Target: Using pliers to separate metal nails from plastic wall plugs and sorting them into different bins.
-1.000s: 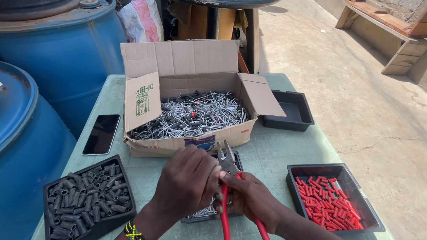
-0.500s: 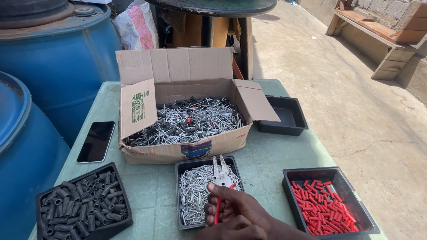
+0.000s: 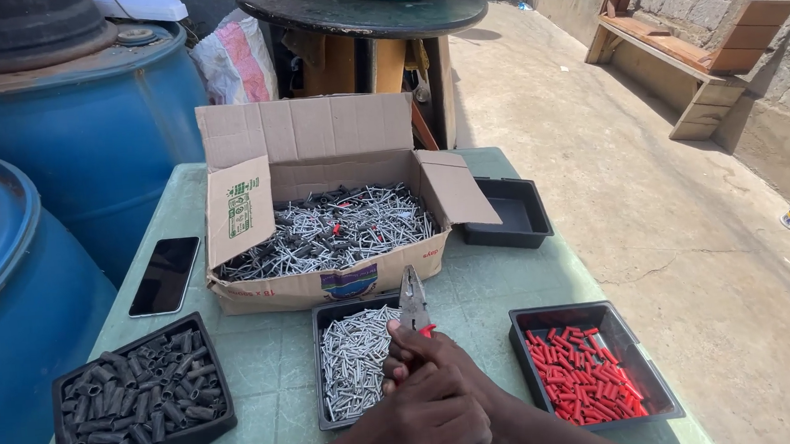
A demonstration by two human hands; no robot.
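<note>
My two hands are clasped together at the near edge of the green table (image 3: 257, 349). My right hand (image 3: 440, 361) grips red-handled pliers (image 3: 412, 305), whose metal jaws point away from me over a black tray of silver nails (image 3: 354, 366). My left hand (image 3: 412, 427) wraps over the right hand and the handles, hiding most of them. A black tray of red plastic plugs (image 3: 587, 375) lies just right of my hands. An open cardboard box (image 3: 326, 286) full of silver nails stands beyond the nail tray.
A black tray of dark grey plugs (image 3: 141, 402) sits at the near left, with a black phone (image 3: 165, 274) behind it. An empty black tray (image 3: 509, 210) lies right of the box. Blue barrels (image 3: 88, 131) crowd the left side; concrete floor lies to the right.
My hands have pulled back toward me and closed together over the plier handles. The pliers now point away, jaws above the nail tray's far edge.
</note>
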